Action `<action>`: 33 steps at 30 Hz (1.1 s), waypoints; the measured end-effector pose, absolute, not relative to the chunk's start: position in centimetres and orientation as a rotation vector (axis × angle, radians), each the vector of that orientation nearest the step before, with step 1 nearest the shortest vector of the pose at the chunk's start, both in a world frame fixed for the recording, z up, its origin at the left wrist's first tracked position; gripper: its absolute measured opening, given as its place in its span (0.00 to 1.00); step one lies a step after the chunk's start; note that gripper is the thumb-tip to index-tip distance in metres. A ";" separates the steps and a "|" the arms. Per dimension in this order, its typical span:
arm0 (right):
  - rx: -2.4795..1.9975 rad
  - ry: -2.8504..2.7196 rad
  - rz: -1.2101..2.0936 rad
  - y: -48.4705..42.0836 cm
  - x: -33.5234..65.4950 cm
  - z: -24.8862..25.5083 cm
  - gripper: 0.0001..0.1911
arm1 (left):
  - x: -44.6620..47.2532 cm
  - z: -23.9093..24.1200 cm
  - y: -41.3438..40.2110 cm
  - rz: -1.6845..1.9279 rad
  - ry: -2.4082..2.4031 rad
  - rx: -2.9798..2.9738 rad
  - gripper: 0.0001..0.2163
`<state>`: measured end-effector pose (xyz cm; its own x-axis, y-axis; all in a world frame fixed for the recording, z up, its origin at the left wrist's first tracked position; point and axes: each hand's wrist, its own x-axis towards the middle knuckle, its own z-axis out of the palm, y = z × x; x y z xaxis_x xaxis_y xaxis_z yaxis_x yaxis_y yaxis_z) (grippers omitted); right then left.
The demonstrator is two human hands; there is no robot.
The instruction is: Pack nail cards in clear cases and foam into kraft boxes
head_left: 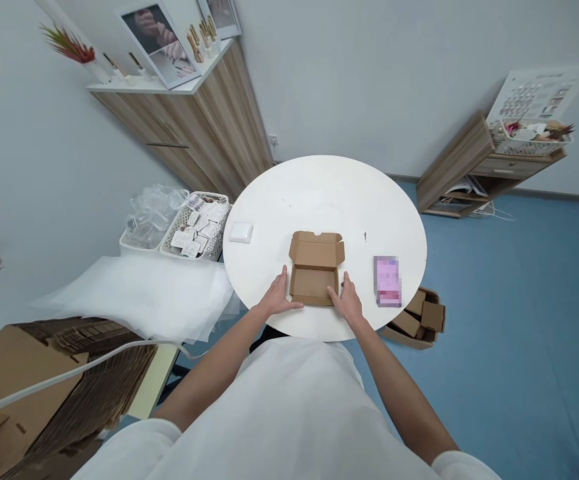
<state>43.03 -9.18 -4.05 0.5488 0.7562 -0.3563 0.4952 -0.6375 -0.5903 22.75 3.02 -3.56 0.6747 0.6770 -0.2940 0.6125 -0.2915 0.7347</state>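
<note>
An open brown cardboard box (pixel 314 283) lies on the round white table (pixel 329 193) in front of me, its lid (pixel 316 253) folded back on the far side. No contents show inside it. My left hand (pixel 277 295) holds the near left corner, with the fingers along the left side and the thumb along the front edge. At the right wall, my right hand (pixel 348 300) grips the box with its thumb over the inside and its fingers outside. Right of the box is a blurred pink item (pixel 388 281), and a small white packet (pixel 240 232) lies at the table's left.
Left of the table stand a basket of cards (pixel 196 227), clear plastic pieces (pixel 154 210), white sheets (pixel 139 293) and stacked flat cardboard (pixel 94 380). A carton of small boxes (pixel 419 320) sits on the floor at right. Wooden cabinets (pixel 219 113) line the wall.
</note>
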 end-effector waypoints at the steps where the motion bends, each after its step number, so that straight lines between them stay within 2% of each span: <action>1: -2.349 -1.005 0.760 -9.4 42.9 -4.2 0.39 | 22.2 -3.6 3.2 0.092 1.015 1.988 0.57; 6: -2.217 -1.008 0.337 -9.4 41.0 -3.2 0.34 | 19.1 -4.1 5.2 0.171 1.157 1.954 0.47; 9: -2.117 -1.136 0.280 -7.7 38.9 -1.3 0.31 | 17.3 -4.3 7.2 0.266 1.290 1.916 0.42; 12: -2.088 -1.300 0.408 -4.3 36.3 1.1 0.29 | 15.7 -4.2 10.2 0.391 1.447 1.853 0.35; 16: -1.962 -1.368 0.734 2.3 32.9 2.8 0.26 | 14.0 -4.1 15.6 0.519 1.631 1.660 0.30; 20: -1.916 -1.127 1.149 10.0 30.1 1.3 0.29 | 13.4 -4.5 21.1 0.542 1.670 1.529 0.29; 23: -1.963 -0.821 1.342 15.0 28.6 -1.0 0.31 | 13.6 -4.8 23.9 0.527 1.619 1.445 0.29; 28: -2.018 -0.581 1.283 19.8 27.4 -4.0 0.29 | 14.2 -5.5 25.9 0.522 1.616 1.328 0.24; 33: -2.187 -0.667 1.060 21.5 26.6 -5.5 0.18 | 14.2 -6.3 26.5 0.553 1.591 1.406 0.13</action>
